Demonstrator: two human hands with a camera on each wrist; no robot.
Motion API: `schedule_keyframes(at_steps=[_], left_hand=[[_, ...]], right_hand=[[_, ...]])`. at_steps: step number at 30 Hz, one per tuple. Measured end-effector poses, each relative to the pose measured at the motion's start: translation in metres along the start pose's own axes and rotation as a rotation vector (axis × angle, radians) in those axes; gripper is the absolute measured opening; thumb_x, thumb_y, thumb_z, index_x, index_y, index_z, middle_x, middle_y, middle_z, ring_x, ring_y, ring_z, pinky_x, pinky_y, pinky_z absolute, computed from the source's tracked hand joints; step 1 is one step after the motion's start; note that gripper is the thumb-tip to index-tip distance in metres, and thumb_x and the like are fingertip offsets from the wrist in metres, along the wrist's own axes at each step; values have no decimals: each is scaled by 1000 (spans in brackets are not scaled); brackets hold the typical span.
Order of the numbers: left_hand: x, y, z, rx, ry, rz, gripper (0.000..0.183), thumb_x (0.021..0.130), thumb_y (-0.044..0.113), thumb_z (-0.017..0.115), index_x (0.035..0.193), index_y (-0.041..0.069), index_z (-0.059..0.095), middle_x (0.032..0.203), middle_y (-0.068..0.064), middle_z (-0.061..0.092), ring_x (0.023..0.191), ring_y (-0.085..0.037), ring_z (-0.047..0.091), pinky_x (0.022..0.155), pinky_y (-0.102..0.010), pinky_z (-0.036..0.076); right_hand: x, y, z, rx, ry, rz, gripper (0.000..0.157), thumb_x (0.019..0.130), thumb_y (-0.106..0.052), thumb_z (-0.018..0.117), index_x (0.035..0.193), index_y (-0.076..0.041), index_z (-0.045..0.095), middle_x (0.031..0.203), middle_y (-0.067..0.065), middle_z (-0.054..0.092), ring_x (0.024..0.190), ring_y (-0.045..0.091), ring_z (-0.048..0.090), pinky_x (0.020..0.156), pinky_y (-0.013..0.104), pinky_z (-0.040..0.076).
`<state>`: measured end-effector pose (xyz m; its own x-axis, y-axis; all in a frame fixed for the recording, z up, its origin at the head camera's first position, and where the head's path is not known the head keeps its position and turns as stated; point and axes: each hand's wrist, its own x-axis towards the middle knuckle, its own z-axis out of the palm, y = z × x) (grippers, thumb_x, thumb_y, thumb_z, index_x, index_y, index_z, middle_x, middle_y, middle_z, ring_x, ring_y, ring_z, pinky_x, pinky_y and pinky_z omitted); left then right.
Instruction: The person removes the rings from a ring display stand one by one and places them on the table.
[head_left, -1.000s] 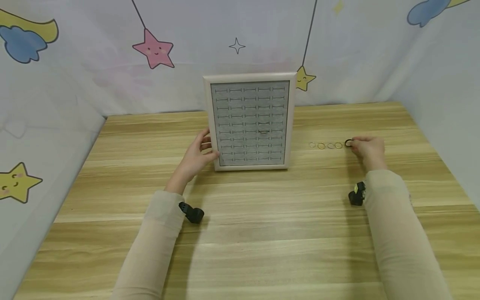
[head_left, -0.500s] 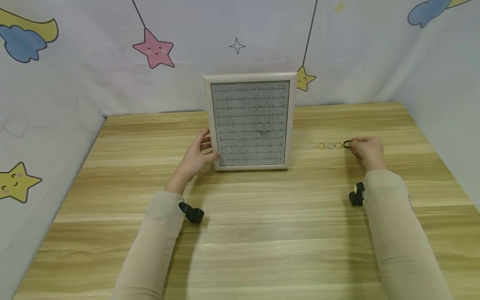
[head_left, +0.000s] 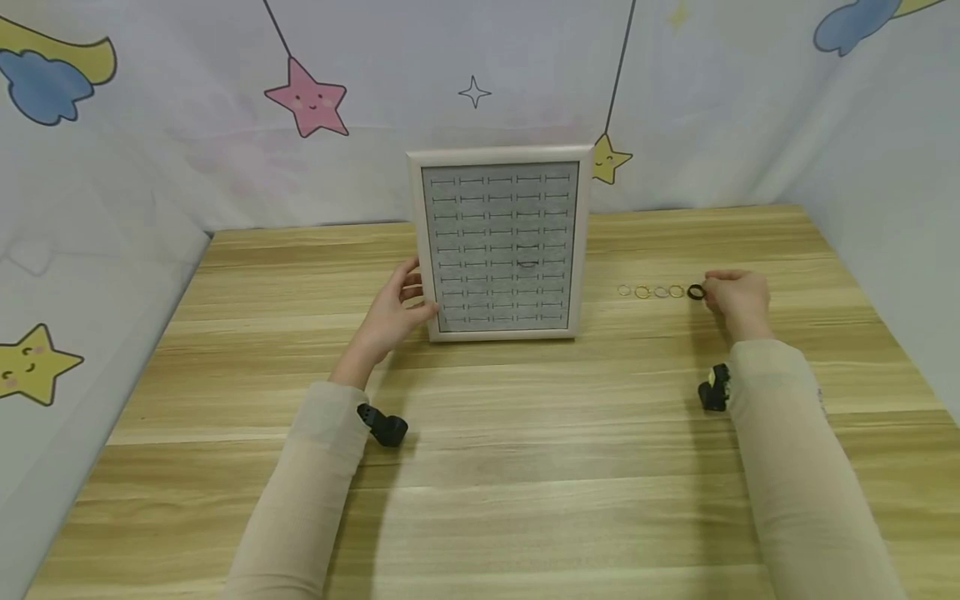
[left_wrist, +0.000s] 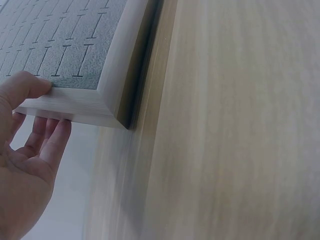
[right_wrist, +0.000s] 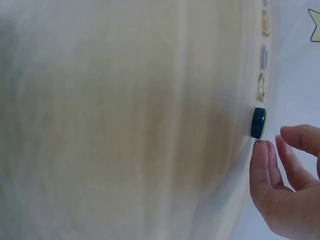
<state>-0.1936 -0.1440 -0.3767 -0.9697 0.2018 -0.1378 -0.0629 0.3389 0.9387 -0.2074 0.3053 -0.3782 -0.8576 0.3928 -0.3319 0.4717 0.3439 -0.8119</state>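
A white-rimmed ring display board [head_left: 499, 156] stands upright mid-table, its grey panel lined with slots. My left hand [head_left: 388, 315] grips its left edge, thumb on the front and fingers behind, as the left wrist view confirms. One ring [head_left: 528, 265] sits in a slot right of the panel's centre. A black ring [right_wrist: 258, 123] lies on the table to the board's right. My right hand [head_left: 738, 302] is just beside it, fingertips near or touching its side and the thumb apart, holding nothing.
Left of the black ring runs a row of thin rings, including a gold ring [right_wrist: 261, 87], a silver ring [right_wrist: 264, 57] and another gold ring [right_wrist: 265, 23]. A patterned cloth [head_left: 225, 150] backs the wooden table [head_left: 525, 467].
The black ring, pinched by my right hand and tipped up before, moved slightly left and now lies on the table. My right fingers have let go of it. The left hand stays put.
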Motion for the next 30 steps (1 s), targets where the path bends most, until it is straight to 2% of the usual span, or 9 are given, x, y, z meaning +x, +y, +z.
schedule_keyframes(at_steps=[3, 5, 8, 10, 15, 20, 23, 26, 30], left_hand=[[0, 0, -1, 8, -6, -3, 79, 91, 5, 60, 154, 17, 14, 149, -16, 33, 137, -32, 37, 109, -47, 41], [0, 0, -1, 11, -7, -5, 79, 91, 6, 60, 154, 17, 14, 149, -16, 33, 138, -32, 37, 109, -47, 41], [0, 0, -1, 13, -8, -8, 79, 91, 6, 60, 154, 18, 14, 149, -15, 33, 138, -31, 37, 110, -47, 40], [1, 0, -1, 15, -6, -9, 79, 91, 6, 60, 154, 18, 14, 149, -15, 34, 138, -31, 37, 109, -47, 41], [1, 0, 0, 12, -9, -4, 79, 91, 5, 61, 154, 17, 16, 148, -16, 34, 137, -32, 38, 109, -48, 41], [1, 0, 0, -6, -9, -7, 79, 91, 4, 60, 154, 17, 15, 148, -17, 33, 137, -32, 37, 109, -47, 41], [1, 0, 0, -12, -5, -1, 79, 90, 3, 60, 154, 16, 16, 147, -17, 34, 136, -31, 38, 109, -46, 41], [0, 0, 0, -14, -4, 5, 78, 90, 3, 60, 154, 16, 16, 147, -17, 34, 136, -31, 38, 110, -46, 41], [0, 0, 0, -15, -6, 0, 79, 91, 4, 60, 154, 17, 15, 148, -17, 33, 137, -31, 38, 111, -46, 39]], right_hand=[[-3, -6, 2, -29, 30, -14, 46, 94, -17, 49, 138, -1, 49, 80, -17, 53, 64, -5, 50, 59, 11, 47], [-6, -13, 4, -53, 58, -34, 45, 95, -20, 49, 138, -3, 50, 99, -7, 61, 75, -2, 51, 65, 13, 45], [-11, -25, 9, -79, 78, -71, 45, 97, -24, 48, 138, -7, 51, 125, 1, 55, 90, 1, 46, 75, 15, 41], [-16, -33, 14, -53, 83, -107, 44, 97, -22, 48, 138, -7, 51, 125, 0, 55, 93, 0, 46, 80, 16, 41], [-29, -54, 24, 7, 81, -224, 41, 96, -23, 51, 134, -7, 54, 97, -17, 50, 88, -4, 47, 82, 16, 43], [-43, -77, 42, 34, 94, -369, 36, 94, -24, 55, 125, -7, 61, 99, -17, 56, 93, -3, 49, 82, 16, 43], [-54, -89, 53, 57, 88, -459, 32, 94, -21, 57, 121, -6, 63, 102, -11, 60, 91, -4, 52, 81, 15, 45], [-64, -98, 64, 69, 67, -555, 30, 94, -18, 58, 119, -4, 64, 109, 2, 65, 91, -4, 54, 83, 15, 46], [-75, -106, 78, 52, 35, -665, 29, 94, -17, 58, 117, -2, 65, 116, 15, 65, 97, 6, 59, 87, 17, 49]])
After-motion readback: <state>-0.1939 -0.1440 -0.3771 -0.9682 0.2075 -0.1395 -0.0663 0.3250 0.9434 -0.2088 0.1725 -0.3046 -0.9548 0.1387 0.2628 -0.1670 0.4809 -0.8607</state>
